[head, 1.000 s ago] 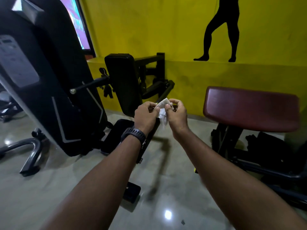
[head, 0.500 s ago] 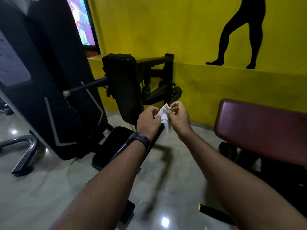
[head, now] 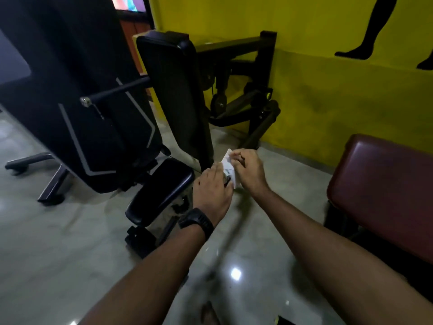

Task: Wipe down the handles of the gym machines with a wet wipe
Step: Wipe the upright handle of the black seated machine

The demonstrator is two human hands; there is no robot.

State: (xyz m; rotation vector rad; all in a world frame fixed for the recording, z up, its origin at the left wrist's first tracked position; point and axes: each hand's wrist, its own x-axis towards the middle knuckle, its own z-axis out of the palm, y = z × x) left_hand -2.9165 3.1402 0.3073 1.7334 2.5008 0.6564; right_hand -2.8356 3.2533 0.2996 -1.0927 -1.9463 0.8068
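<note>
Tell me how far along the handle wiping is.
Done: nothing that shows; neither hand is on a handle. In hand: the left hand and right hand hold the white wet wipe between them above the floor, apparently readying it. Left: all the wiping, perhaps starting with the black bar handle with the chrome tip on the machine to the left.

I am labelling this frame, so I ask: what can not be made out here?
Head view:
- The wipe: mostly covered by the left hand and right hand; wetness unknowable.
- Grip of the left hand: its back hides the fingertips.
- The screen: cut off by top edge.
- The red pad: cut off by right edge.
</note>
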